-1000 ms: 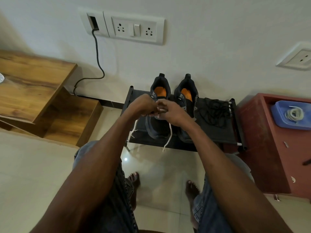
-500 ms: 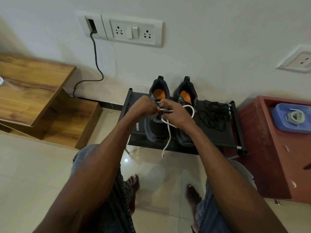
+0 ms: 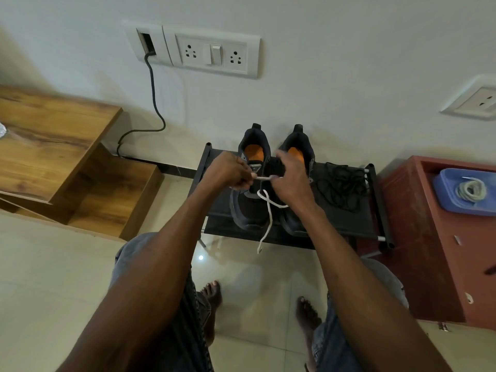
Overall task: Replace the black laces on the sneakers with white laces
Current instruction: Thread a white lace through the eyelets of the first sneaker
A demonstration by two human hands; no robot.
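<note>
Two dark sneakers with orange insoles stand side by side on a low black rack (image 3: 346,226), the left sneaker (image 3: 248,208) and the right sneaker (image 3: 294,224). Above the left sneaker's tongue my left hand (image 3: 228,171) and my right hand (image 3: 290,181) each pinch a white lace (image 3: 268,210), a short stretch taut between them. Below the hands the lace crosses itself and one end hangs past the rack's front edge. A heap of black laces (image 3: 341,185) lies on the rack to the right of the sneakers.
A red cabinet (image 3: 429,237) at the right carries a blue tray (image 3: 442,194) with a coiled pale lace (image 3: 471,190). Wooden shelving (image 3: 53,146) stands at the left. A cable (image 3: 154,103) drops from the wall socket. My bare feet rest on the tiled floor.
My hands have drawn slightly apart, stretching the white lace between them. The loop by my right hand has dropped into a crossing below the hands, and the free end hangs lower.
</note>
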